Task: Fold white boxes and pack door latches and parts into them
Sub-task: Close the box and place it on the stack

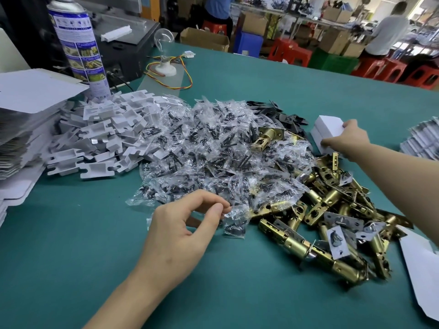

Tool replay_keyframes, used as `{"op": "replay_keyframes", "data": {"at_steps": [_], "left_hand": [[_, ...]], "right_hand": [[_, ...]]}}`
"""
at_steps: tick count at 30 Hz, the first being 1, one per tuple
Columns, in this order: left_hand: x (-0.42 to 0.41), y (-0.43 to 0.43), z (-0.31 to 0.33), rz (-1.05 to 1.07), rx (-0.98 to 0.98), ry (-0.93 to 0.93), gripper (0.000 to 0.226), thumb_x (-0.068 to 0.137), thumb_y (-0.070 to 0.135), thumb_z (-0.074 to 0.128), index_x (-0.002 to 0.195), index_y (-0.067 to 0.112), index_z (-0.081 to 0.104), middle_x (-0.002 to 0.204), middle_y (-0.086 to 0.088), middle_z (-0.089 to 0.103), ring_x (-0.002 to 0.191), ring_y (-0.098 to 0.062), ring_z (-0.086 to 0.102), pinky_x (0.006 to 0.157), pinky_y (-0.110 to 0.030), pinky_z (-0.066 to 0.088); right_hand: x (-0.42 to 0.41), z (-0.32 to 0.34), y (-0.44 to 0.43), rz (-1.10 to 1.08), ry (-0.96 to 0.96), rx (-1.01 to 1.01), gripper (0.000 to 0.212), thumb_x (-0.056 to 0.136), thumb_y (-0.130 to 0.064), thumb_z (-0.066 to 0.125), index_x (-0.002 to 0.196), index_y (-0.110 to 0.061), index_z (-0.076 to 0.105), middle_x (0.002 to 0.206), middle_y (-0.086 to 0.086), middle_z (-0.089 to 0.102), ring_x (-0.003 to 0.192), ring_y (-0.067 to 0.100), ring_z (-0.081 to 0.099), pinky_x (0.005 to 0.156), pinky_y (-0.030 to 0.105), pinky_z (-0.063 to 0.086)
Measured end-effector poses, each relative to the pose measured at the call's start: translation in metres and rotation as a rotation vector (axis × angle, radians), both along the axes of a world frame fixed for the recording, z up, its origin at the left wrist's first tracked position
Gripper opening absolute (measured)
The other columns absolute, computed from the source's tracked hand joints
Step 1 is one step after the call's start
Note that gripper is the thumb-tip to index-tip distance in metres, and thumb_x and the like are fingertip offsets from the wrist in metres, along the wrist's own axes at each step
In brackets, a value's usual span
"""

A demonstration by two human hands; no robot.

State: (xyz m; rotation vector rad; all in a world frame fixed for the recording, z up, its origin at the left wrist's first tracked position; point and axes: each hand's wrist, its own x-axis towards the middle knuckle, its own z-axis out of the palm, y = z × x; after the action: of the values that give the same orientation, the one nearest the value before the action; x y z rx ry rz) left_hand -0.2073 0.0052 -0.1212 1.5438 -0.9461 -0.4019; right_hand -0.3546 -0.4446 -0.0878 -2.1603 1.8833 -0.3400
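Note:
My right hand (pixel 351 138) grips a folded white box (pixel 326 130) at the far right of the green table, beside another white box under it. My left hand (pixel 185 224) hovers at the near edge of a big heap of clear screw bags (pixel 213 157), its thumb and forefinger pinching the corner of one bag (pixel 234 219). Brass door latches (pixel 332 224) lie in a pile at the right front. White plastic parts (pixel 102 138) are heaped at the left, and dark strike plates (pixel 285 115) lie behind the bags.
Flat white box blanks are stacked at the left edge (pixel 26 129), at the right edge (pixel 422 138) and at the front right (pixel 422 276). A tall spray can (pixel 76 46) and a bulb with wires (pixel 166 58) stand at the back. People, cartons and red stools are beyond the table.

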Motion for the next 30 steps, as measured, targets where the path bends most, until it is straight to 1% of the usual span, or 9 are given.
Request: {"op": "replay_keyframes", "data": {"at_steps": [3,8,10,12,19,21,24,26,30], "left_hand": [[-0.002,-0.001,0.0,-0.014,0.0,-0.008,0.016,0.095,0.029,0.062,0.092,0.033,0.077,0.093,0.011,0.078,0.09,-0.015,0.076,0.066,-0.038,0.058],[-0.004,-0.002,0.0,-0.028,-0.004,-0.036,0.016,0.094,0.028,0.063,0.091,0.035,0.077,0.092,0.014,0.078,0.089,-0.017,0.075,0.065,-0.037,0.058],[-0.005,-0.001,0.001,-0.025,-0.007,-0.046,0.016,0.094,0.028,0.063,0.092,0.035,0.077,0.092,0.015,0.078,0.089,-0.017,0.075,0.065,-0.038,0.057],[-0.005,-0.002,0.001,-0.025,-0.004,-0.058,0.015,0.094,0.028,0.063,0.093,0.035,0.076,0.093,0.015,0.077,0.087,-0.018,0.075,0.064,-0.039,0.057],[0.0,-0.004,-0.001,0.029,-0.019,-0.195,0.01,0.096,0.032,0.062,0.1,0.034,0.071,0.095,0.016,0.075,0.088,-0.015,0.072,0.07,-0.029,0.054],[0.003,-0.003,0.0,0.132,0.002,-0.239,0.011,0.095,0.028,0.063,0.1,0.034,0.071,0.094,0.017,0.074,0.093,-0.01,0.071,0.075,-0.027,0.054],[0.028,-0.003,0.009,0.281,0.057,-0.236,0.007,0.097,0.032,0.065,0.102,0.034,0.069,0.096,0.017,0.073,0.093,-0.004,0.07,0.081,-0.031,0.056],[0.058,-0.002,0.017,0.318,0.151,-0.233,0.01,0.098,0.031,0.068,0.108,0.034,0.066,0.105,0.017,0.071,0.1,-0.001,0.066,0.092,-0.03,0.053],[0.118,-0.001,0.033,0.427,0.437,-0.399,0.038,0.096,0.033,0.069,0.129,0.015,0.065,0.131,-0.009,0.063,0.127,-0.029,0.053,0.111,-0.045,0.042]], "right_hand": [[-0.007,0.0,0.001,-0.028,0.005,0.008,0.078,0.085,-0.036,0.081,0.142,-0.011,0.034,0.131,0.025,0.052,0.111,0.047,0.06,0.086,0.053,0.058],[-0.007,0.004,0.005,-0.005,0.047,0.056,0.085,0.086,-0.041,0.081,0.148,-0.011,0.03,0.138,0.027,0.049,0.119,0.047,0.054,0.09,0.051,0.052],[-0.001,0.008,0.014,-0.009,0.145,0.006,0.09,0.085,-0.054,0.078,0.15,-0.013,0.031,0.143,0.027,0.045,0.129,0.047,0.047,0.105,0.058,0.044],[0.013,0.018,0.03,0.061,0.178,-0.117,0.084,0.088,-0.058,0.071,0.15,-0.014,0.035,0.146,0.024,0.042,0.136,0.044,0.043,0.112,0.061,0.033],[0.103,0.053,0.157,0.637,-0.179,-0.334,0.034,0.098,-0.036,0.063,0.128,-0.021,0.06,0.143,0.007,0.051,0.129,0.022,0.05,0.116,0.047,0.037],[0.119,0.056,0.202,0.766,-0.254,-0.345,0.027,0.098,-0.032,0.062,0.123,-0.022,0.063,0.137,0.002,0.055,0.129,0.018,0.05,0.115,0.044,0.037],[0.123,0.045,0.264,0.871,-0.336,-0.331,0.024,0.097,-0.029,0.064,0.119,-0.018,0.067,0.127,0.003,0.059,0.121,0.018,0.053,0.108,0.034,0.04],[0.116,0.03,0.297,0.915,-0.374,-0.347,0.024,0.095,-0.024,0.067,0.116,-0.012,0.069,0.124,0.006,0.06,0.119,0.022,0.054,0.105,0.036,0.041],[0.101,-0.007,0.343,0.939,-0.414,-0.307,0.023,0.094,-0.02,0.067,0.114,-0.009,0.068,0.128,0.008,0.058,0.124,0.025,0.053,0.108,0.035,0.04]]}}
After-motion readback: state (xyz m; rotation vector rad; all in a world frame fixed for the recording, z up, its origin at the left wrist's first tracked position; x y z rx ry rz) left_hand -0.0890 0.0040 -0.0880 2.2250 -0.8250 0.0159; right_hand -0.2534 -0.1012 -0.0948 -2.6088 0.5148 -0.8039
